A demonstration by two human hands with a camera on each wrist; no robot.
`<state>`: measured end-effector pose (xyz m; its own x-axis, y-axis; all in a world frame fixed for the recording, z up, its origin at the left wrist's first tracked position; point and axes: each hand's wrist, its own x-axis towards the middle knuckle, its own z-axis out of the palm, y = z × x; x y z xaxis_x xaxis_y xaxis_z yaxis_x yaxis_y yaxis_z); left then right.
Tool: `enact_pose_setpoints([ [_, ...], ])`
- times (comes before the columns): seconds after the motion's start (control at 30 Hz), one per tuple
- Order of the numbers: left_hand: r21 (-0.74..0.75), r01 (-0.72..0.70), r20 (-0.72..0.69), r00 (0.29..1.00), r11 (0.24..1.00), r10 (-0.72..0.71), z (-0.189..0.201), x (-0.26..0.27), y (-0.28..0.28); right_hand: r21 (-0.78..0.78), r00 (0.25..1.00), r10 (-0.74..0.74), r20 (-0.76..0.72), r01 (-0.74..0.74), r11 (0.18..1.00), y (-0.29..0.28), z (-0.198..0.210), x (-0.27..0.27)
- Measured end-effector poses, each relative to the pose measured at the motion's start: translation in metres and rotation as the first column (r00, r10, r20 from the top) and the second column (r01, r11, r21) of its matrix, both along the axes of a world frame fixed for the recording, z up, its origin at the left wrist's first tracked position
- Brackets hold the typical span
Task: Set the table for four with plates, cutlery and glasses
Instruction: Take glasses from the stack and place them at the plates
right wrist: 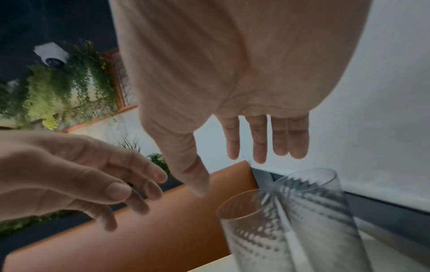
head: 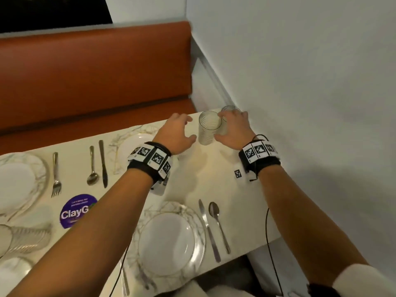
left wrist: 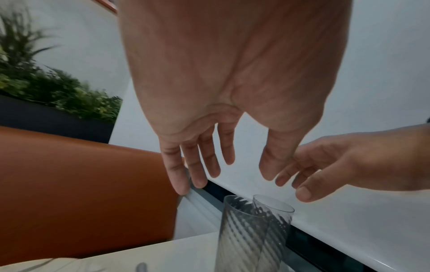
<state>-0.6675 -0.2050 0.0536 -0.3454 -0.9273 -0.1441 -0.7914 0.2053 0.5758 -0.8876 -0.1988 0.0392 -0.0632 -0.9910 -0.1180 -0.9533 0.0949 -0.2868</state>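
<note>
Two ribbed clear tumblers stand touching at the far corner of the pale marbled tabletop (head: 205, 168): the near glass (head: 209, 130) and the far glass (head: 228, 109) by the wall. The left hand (head: 176, 133) and right hand (head: 234, 130) flank them (each grip loose, fingers spread, holding nothing). Three glossy round plates are in view: near plate (head: 169, 239), left plate (head: 19, 181), and far plate (head: 137, 142), partly hidden. Steel cutlery: two knives, two spoons, one fork (head: 56, 176).

Two ribbed glasses (head: 209, 127) stand touching near the bench's (head: 205, 168) far corner, wall (head: 300, 82) close on their right; bare bench lies in front of them.
</note>
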Motion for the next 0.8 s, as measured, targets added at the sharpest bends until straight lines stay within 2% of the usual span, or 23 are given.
enact_pose_setpoints([
  [0.2, 0.044, 0.042, 0.171, 0.984, 0.998, -0.049, -0.016, -0.064, -0.045, 0.099, 0.996, 0.060, -0.073, -0.052, 0.994, -0.049, -0.009, -0.043],
  [0.33, 0.051, 0.095, 0.338, 0.935, 0.994, -0.107, -0.029, -0.094, -0.070, 0.184, 0.983, 0.119, -0.137, -0.093, 0.978, -0.076, -0.022, -0.053],
  [0.4, 0.064, 0.104, 0.375, 0.919, 0.993, -0.120, -0.037, -0.105, -0.078, 0.214, 0.981, 0.121, -0.151, -0.087, 0.973, -0.083, -0.029, -0.056],
  [0.63, 0.119, 0.061, 0.254, 0.963, 0.991, -0.090, -0.063, -0.114, -0.085, 0.240, 0.995, 0.077, -0.061, -0.060, 0.969, -0.090, -0.043, -0.056],
  [0.8, 0.102, -0.006, 0.181, 0.983, 0.995, -0.012, -0.061, -0.098, -0.076, 0.204, 0.999, 0.043, 0.017, -0.046, 0.978, -0.082, -0.039, -0.053],
])
